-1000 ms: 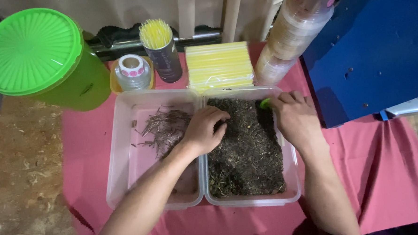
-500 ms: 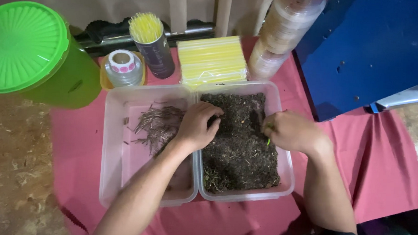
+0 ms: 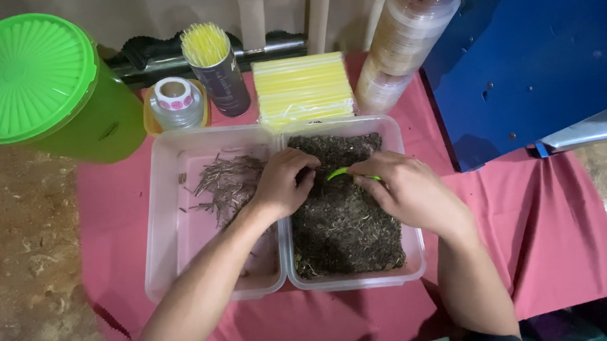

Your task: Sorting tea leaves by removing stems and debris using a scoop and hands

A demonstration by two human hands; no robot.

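Head view: your right hand pinches a small green scoop over the dark loose material in the right clear tub, while your left hand, curled with fingertips in that material just beside the scoop, seems to grip nothing; keep the scoop low and shallow so nothing spills over the shared wall into the left clear tub of dry stems. Room is tight ahead, with the yellow straw pack, straw cup and stacked clear containers close behind the rims and the blue panel at your right, so draw back toward yourself over the red cloth on the desk.
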